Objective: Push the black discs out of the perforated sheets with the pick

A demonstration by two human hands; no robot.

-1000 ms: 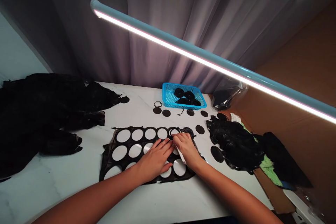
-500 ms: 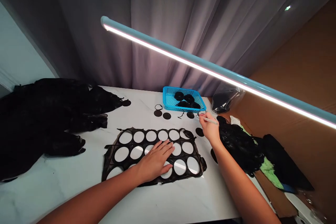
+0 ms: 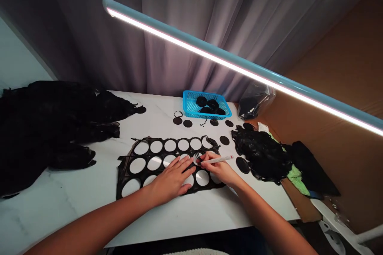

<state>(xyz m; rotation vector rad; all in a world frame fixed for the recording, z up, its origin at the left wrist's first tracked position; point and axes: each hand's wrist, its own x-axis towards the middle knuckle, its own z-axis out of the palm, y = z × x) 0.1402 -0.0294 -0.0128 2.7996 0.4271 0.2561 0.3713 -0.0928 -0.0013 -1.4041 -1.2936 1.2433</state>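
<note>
On the table lies a black sheet, round-holed in 3 rows.

2 hands, 1 pen, 1 black sheet. White circles in it: 6 in the far row; other rows part-hidden by the hands, can't total. Loose dark discs: 8 visible. 1 basket, at least 4 black pieces inside. 1 lamp, 1 green cloth.

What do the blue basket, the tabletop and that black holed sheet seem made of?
Blue basket: probably moulded plastic, slightly glossy, regularly perforated.
Tabletop: smooth, white, grey-veined; marble or a printed imitation.
Black holed sheet: crumpled, ragged edges; perhaps fabric or thin film, unclear.
</note>
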